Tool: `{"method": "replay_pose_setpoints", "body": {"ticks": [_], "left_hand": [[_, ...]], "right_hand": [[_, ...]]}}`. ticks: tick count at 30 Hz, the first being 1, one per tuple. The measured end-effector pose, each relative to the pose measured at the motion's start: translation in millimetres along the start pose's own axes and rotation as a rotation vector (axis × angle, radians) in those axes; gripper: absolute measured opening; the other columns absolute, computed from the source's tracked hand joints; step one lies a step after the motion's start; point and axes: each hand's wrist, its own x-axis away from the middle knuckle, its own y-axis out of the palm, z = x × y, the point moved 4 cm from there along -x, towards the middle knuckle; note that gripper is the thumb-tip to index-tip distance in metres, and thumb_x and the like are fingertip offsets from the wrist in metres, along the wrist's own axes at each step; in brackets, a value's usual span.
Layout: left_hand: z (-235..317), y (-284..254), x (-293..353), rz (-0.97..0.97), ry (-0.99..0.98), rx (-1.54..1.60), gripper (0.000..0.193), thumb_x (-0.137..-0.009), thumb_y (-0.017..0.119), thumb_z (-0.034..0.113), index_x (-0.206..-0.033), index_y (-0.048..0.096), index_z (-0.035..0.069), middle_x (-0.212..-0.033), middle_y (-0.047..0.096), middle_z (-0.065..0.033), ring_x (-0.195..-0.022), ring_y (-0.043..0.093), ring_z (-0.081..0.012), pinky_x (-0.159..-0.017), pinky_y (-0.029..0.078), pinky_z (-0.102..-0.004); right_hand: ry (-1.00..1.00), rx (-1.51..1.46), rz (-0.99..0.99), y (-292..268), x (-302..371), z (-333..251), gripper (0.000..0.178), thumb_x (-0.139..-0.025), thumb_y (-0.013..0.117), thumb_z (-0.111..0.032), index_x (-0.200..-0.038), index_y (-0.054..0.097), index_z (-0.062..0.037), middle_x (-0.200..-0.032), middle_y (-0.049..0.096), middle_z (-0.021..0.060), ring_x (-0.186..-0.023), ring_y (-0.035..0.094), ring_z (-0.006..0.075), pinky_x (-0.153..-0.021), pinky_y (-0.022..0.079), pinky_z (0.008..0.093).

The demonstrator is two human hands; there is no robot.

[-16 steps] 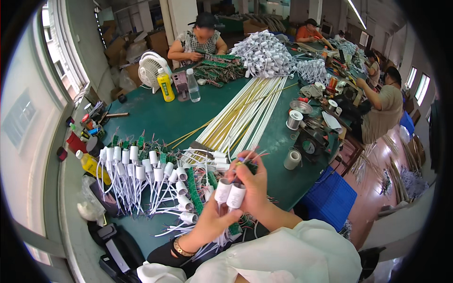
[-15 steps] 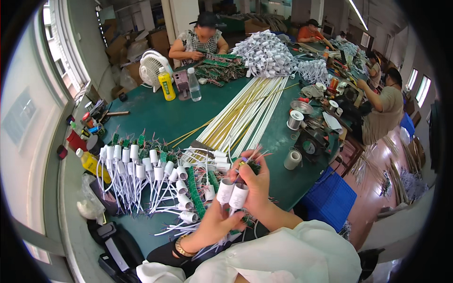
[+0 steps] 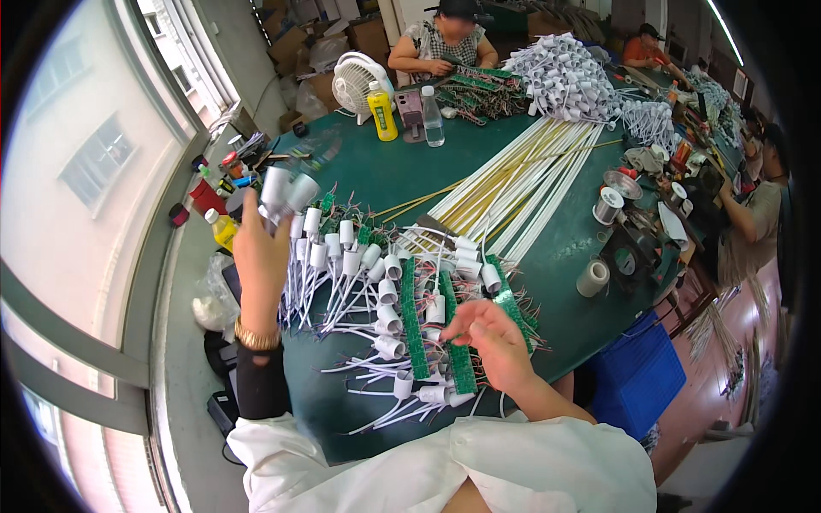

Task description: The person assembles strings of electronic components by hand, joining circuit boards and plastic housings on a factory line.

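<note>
My left hand (image 3: 259, 256) is raised at the left, above the near edge of the pile, closed on two white lamp holders (image 3: 274, 190). Past them is a blurred smear, perhaps their wires or boards. Below and right lies a heap of similar lamp holders (image 3: 351, 261) with white cables. My right hand (image 3: 500, 346) hovers over the pile's right side, fingers loosely curled and apart, with nothing visible in them. Near it lie long green circuit boards (image 3: 414, 321) with thin wires.
White and yellow strips (image 3: 530, 188) cross the green table (image 3: 359, 162). Behind stand a fan (image 3: 359, 85), yellow bottle (image 3: 381, 113), phone (image 3: 410, 115) and clear bottle (image 3: 433, 120). Wire spools (image 3: 593, 279) and tools are right; a blue crate (image 3: 637, 368) is below. Co-workers sit around the table.
My left hand has swung left and up with the two lamp holders, away from my right hand. My right hand has let go of the wires and moved lower right. The view has shifted.
</note>
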Motion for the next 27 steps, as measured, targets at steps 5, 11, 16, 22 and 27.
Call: {"method": "replay_pose_setpoints", "body": {"ticks": [5,11,16,22,27], "left_hand": [[-64,73,7,-0.211,0.062,-0.494,0.086,-0.078,0.068,0.040,-0.137,0.024,-0.004,-0.111,0.054,-0.0220,-0.087,0.062,-0.0342,-0.064,0.049,-0.0397],[-35,50,19,0.079,0.329,-0.435,0.053,-0.081,0.064,0.034,-0.118,0.051,-0.002,-0.116,0.050,-0.0180,-0.098,0.053,-0.0336,-0.078,0.045,-0.0406],[53,67,55,-0.415,0.657,0.231,0.037,-0.075,0.067,0.007,-0.111,0.058,0.004,-0.107,0.058,-0.0145,-0.099,0.054,-0.0316,-0.084,0.044,-0.0370],[48,131,62,-1.094,0.447,0.523,0.060,-0.072,0.073,0.013,-0.127,0.049,0.005,-0.110,0.059,-0.0142,-0.099,0.057,-0.0302,-0.083,0.045,-0.0348],[55,127,58,-1.193,0.516,0.323,0.058,-0.057,0.084,0.028,-0.103,0.061,0.000,-0.089,0.060,-0.0120,-0.085,0.058,-0.0274,-0.072,0.046,-0.0351]], "right_hand": [[0.169,0.256,-0.235,12,31,8,0.020,-0.091,0.054,-0.014,-0.104,0.058,-0.0002,-0.087,0.063,0.0058,-0.080,0.059,0.0113,-0.074,0.046,0.0252],[0.127,0.394,-0.247,-3,55,10,0.017,-0.089,0.058,-0.012,-0.099,0.062,0.0019,-0.084,0.065,0.0065,-0.074,0.059,0.0095,-0.068,0.047,0.0231],[0.152,0.339,-0.153,-12,62,12,0.016,-0.090,0.057,-0.010,-0.099,0.062,0.0024,-0.083,0.064,0.0063,-0.076,0.061,0.0098,-0.070,0.048,0.0232],[0.120,0.418,-0.215,-13,65,18,0.016,-0.089,0.056,-0.009,-0.099,0.062,0.0016,-0.083,0.065,0.0059,-0.076,0.061,0.0087,-0.069,0.047,0.0221],[0.182,0.376,-0.145,-16,68,22,0.015,-0.089,0.057,-0.009,-0.099,0.062,0.0010,-0.083,0.065,0.0054,-0.075,0.060,0.0084,-0.069,0.047,0.0221]]}}
